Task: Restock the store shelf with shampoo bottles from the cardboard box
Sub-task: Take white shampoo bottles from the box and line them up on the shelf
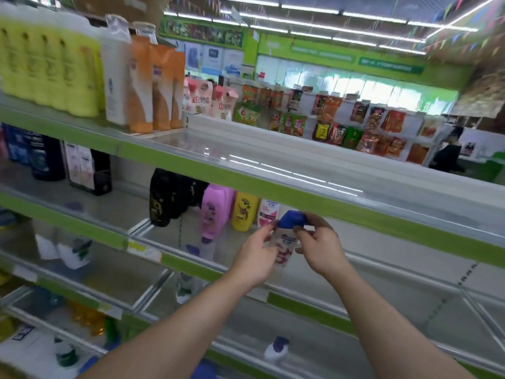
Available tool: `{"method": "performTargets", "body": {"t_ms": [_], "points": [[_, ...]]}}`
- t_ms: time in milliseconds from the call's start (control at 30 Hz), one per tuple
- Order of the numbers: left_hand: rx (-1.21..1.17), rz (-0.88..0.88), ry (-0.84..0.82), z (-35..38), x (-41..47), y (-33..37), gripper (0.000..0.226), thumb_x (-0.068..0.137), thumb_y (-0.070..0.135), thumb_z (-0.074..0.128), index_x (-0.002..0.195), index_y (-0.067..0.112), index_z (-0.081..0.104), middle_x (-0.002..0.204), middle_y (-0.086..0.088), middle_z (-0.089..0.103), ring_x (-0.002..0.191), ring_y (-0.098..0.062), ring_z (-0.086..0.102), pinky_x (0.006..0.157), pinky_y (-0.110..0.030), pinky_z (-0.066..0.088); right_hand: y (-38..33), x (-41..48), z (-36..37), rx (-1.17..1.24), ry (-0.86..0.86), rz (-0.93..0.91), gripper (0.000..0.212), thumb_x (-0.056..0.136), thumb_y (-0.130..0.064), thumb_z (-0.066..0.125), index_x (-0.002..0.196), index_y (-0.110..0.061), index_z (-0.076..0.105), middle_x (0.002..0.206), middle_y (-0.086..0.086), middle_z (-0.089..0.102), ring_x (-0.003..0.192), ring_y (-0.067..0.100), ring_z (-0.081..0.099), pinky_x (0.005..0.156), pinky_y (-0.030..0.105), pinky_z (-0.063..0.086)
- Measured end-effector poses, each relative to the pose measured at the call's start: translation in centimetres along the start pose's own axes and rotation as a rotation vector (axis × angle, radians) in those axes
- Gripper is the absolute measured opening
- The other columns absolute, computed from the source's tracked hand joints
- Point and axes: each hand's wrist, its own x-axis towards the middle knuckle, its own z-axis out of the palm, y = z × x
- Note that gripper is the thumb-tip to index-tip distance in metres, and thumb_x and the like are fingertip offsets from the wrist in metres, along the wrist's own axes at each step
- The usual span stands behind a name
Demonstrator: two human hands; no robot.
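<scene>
Left hand [257, 258], right hand [320, 250] over half-hidden shampoo bottle [287, 241]

Brightness: bright, even store light.
Source: ceiling tube lights [308, 21] above and behind the upper shelf [246, 157].
Glare: streaked tube reflections on that shelf's glossy top.
Blur: motion smear left of and below it; labels unreadable.
Distortion: shelf lines bow outward.

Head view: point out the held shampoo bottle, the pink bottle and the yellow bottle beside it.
shampoo bottle [287, 243], head view, white label face.
pink bottle [213, 214], head view, mid body.
yellow bottle [244, 213], head view, front label.
</scene>
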Motion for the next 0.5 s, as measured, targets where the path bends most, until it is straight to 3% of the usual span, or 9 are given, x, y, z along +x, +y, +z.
{"method": "performTargets", "body": {"t_ms": [67,133,200,267,367,433,500], "points": [[-0.008,-0.028,-0.005,-0.6,1.9,-0.7,0.054,0.095,0.013,0.054,0.138,0.044,0.048,0.106,0.021,0.065,0.089,0.001,0.062,0.075,-0.026,0.053,-0.2,1.7,1.5,0.065,0.012,0.111,0.028,0.098,-0.020,0.060,0.126,-0.015,0.059,0.098,0.002,0.068,0.079,0.019,0.070,0.081,0.050,0.060],[-0.015,-0.043,-0.005,-1.2,3.6,-1.2,0.053,0.096,0.012,0.052,0.137,0.044,0.048,0.101,0.023,0.060,0.084,-0.002,0.062,0.071,-0.026,0.054,-0.3,3.1,2.8,0.101,0.031,0.172,0.014,0.097,-0.021,0.063,0.106,-0.011,0.063,0.097,0.011,0.071,0.079,0.026,0.070,0.081,0.054,0.059],[-0.037,-0.041,-0.038,-1.5,5.3,-1.9,0.059,0.095,0.006,0.052,0.139,0.045,0.046,0.113,0.023,0.058,0.087,-0.002,0.061,0.070,-0.017,0.051,-0.2,4.8,3.8,0.082,0.043,0.236,0.022,0.096,-0.028,0.064,0.080,-0.013,0.064,0.092,0.016,0.072,0.081,0.030,0.071,0.085,0.055,0.057],[-0.030,-0.041,-0.050,-1.7,6.8,-2.3,0.064,0.092,-0.001,0.052,0.142,0.039,0.047,0.130,0.016,0.054,0.099,-0.001,0.059,0.069,-0.006,0.047,-0.9,5.6,4.1,-0.072,-0.022,0.302,0.031,0.099,-0.033,0.057,0.069,-0.023,0.058,0.095,0.015,0.070,0.092,0.029,0.068,0.094,0.044,0.053],[-0.037,-0.048,-0.038,-2.0,8.5,-3.3,0.067,0.089,-0.008,0.053,0.141,0.034,0.050,0.141,0.004,0.046,0.104,-0.006,0.058,0.066,-0.002,0.045,-1.4,6.6,4.9,-0.254,-0.058,0.318,0.024,0.104,-0.032,0.047,0.099,-0.019,0.066,0.125,0.017,0.066,0.119,0.033,0.059,0.099,0.036,0.045],[0.012,-0.042,-0.035,-2.1,9.2,-3.8,0.065,0.090,-0.003,0.057,0.144,0.032,0.046,0.132,0.006,0.041,0.104,-0.009,0.054,0.062,-0.002,0.043,-1.6,6.9,5.8,-0.394,-0.039,0.271,0.030,0.103,-0.033,0.047,0.125,-0.019,0.062,0.131,0.013,0.064,0.124,0.030,0.057,0.096,0.032,0.044],[0.045,-0.022,-0.024,-2.4,9.8,-4.0,0.064,0.087,0.008,0.064,0.142,0.037,0.047,0.130,0.008,0.047,0.103,-0.011,0.057,0.071,-0.009,0.048,-1.7,7.2,6.2,-0.461,-0.041,0.212,0.039,0.104,-0.033,0.048,0.141,-0.022,0.052,0.133,0.012,0.063,0.124,0.030,0.057,0.094,0.032,0.045]]}}
